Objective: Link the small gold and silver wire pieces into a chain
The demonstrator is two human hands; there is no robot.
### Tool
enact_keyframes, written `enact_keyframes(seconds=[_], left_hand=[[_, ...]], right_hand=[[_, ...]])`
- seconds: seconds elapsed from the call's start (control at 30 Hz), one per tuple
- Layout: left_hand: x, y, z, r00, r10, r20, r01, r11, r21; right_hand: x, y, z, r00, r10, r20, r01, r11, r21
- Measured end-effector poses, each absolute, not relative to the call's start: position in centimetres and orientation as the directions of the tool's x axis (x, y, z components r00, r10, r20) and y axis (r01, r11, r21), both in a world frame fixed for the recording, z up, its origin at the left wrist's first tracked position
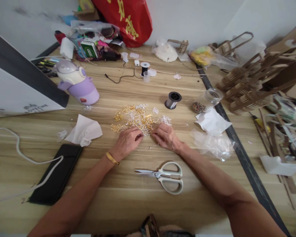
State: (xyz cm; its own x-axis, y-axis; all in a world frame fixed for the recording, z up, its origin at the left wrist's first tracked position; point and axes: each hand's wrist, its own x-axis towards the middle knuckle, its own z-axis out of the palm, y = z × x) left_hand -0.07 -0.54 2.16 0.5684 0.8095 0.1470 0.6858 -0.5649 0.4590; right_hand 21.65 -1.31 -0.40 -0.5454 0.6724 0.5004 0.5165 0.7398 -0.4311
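Where the gold-and-silver jewellery pile (139, 121) ends, left hand (128, 140) and right hand (165, 136) curl nearly closed. Any hold is unclear.

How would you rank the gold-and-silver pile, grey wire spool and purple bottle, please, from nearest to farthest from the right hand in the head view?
From the right hand:
1. Gold-and-silver pile, just left.
2. Grey wire spool, farther ahead.
3. Purple bottle, far left.
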Motion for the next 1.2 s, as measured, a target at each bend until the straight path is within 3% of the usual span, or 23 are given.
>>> enact_keyframes(seconds=[0.23,0.37,0.5,0.63,0.8,0.93,1.2], left_hand=[[0.6,-1.7,3.1,0.708,0.706,-0.031,0.648,-0.631,0.426],[0.2,-2.9,2.7,0.719,0.694,-0.029,0.652,-0.661,0.372],[-0.4,-3.8,2.4,0.683,0.73,-0.029,0.676,-0.617,0.404],[-0.7,-3.9,2.1,0.7,0.714,0.0,0.648,-0.635,0.42],[-0.9,-3.8,2.0,0.683,0.73,0.011,0.643,-0.608,0.466],[-1.1,-3.7,1.9,0.69,0.724,0.011,0.629,-0.606,0.487],[-1.5,-3.5,1.5,0.719,0.694,0.022,0.601,-0.638,0.481]], right_hand=[[22.0,-1.4,-0.5,-0.516,0.703,0.489,0.481,0.71,-0.514],[22.1,-1.5,-0.2,-0.423,0.752,0.506,0.46,0.659,-0.594],[22.0,-1.5,0.2,-0.331,0.833,0.443,0.469,0.553,-0.689],[21.9,-0.9,1.0,-0.408,0.851,0.33,0.471,0.506,-0.723],[23.1,-0.7,2.8,-0.629,0.749,0.207,0.479,0.584,-0.655],[24.1,-2.0,3.3,-0.668,0.738,0.096,0.579,0.597,-0.555],[24.0,-3.6,1.3,-0.693,0.691,0.204,0.601,0.71,-0.367]])
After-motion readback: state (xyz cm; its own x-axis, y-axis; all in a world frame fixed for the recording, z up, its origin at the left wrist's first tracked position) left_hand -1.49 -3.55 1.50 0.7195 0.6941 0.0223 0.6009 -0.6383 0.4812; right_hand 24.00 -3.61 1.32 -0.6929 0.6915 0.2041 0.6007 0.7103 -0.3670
